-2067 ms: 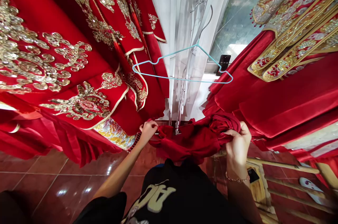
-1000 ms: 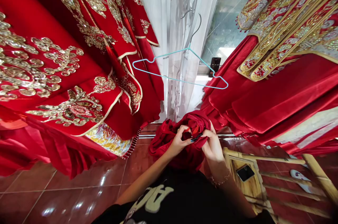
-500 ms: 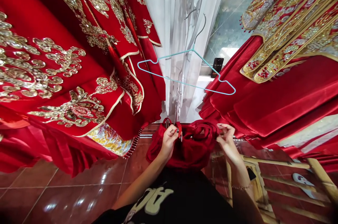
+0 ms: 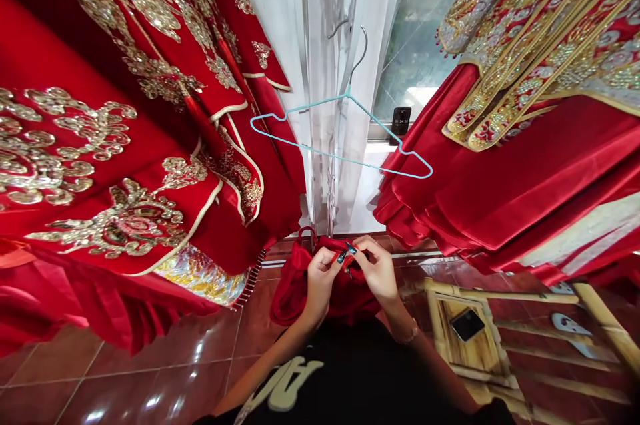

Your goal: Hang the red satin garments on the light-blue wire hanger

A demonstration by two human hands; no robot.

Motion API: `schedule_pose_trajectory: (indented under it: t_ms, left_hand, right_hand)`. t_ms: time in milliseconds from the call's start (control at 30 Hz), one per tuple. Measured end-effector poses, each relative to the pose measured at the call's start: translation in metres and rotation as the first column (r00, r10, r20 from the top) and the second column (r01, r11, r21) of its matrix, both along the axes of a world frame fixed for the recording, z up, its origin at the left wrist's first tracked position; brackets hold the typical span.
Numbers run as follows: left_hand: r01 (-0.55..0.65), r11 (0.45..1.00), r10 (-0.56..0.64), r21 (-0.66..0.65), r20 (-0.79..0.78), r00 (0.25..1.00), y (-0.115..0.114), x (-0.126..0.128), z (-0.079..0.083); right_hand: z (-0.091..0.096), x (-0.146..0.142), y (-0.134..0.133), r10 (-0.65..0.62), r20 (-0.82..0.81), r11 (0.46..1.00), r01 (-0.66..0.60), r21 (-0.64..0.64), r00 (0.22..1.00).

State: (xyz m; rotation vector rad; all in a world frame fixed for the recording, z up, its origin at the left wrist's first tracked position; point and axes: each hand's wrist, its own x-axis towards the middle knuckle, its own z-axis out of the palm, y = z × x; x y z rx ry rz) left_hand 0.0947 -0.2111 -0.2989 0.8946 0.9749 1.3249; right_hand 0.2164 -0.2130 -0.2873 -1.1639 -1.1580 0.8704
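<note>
A dark red garment (image 4: 289, 288) is bunched up in front of my body, with a thin looped strap (image 4: 307, 233) standing up at its left. My left hand (image 4: 321, 277) is closed in a pinch on its upper edge. Right beside it, my right hand (image 4: 379, 273) also pinches the red cloth, and the fingertips of both hands nearly meet. The exact bit of cloth between the fingers is hidden. Above the hands, a light blue clothes hanger (image 4: 345, 157) with a metal hook hangs with nothing on it.
Red gowns with gold sequins (image 4: 145, 225) hang close on the left, and a red gown with beaded trim (image 4: 500, 191) hangs on the right. A phone (image 4: 401, 123) leans by the window. Lower right, a wooden rack (image 4: 440, 318) holds another phone (image 4: 467, 325).
My right hand has moved left from the garment's right side to meet my left hand. The view has shifted slightly, and the phone on the rack is now fully visible.
</note>
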Motion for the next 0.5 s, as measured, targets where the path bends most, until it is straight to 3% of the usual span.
schedule_pose_trajectory:
  t_ms: [100,200,267,367,500]
  left_hand:
    - [-0.12,0.992,0.122,-0.027,0.075,0.99,0.007,-0.023,0.002]
    - [-0.205,0.976,0.213,-0.069,0.141,0.967,0.018,-0.068,0.01]
    - [-0.213,0.975,0.22,-0.067,0.132,0.967,0.024,-0.1,0.019]
    - [-0.183,0.983,0.184,-0.011,0.078,0.98,0.031,-0.133,0.036]
    - [-0.207,0.976,0.205,0.063,0.039,0.978,0.04,-0.143,0.058]
  right_hand:
    - [-0.003,0.027,0.007,-0.061,-0.423,0.997,0.034,-0.069,0.904]
    - [0.0,0.071,0.011,-0.194,-0.55,0.977,0.211,-0.033,0.812]
    - [0.005,0.102,0.014,-0.222,-0.482,0.952,0.295,0.079,0.847]
    - [0.016,0.143,0.024,-0.264,-0.254,0.918,0.323,0.23,0.931]
    - [0.036,0.179,0.05,-0.37,0.083,0.875,0.318,0.365,0.925]
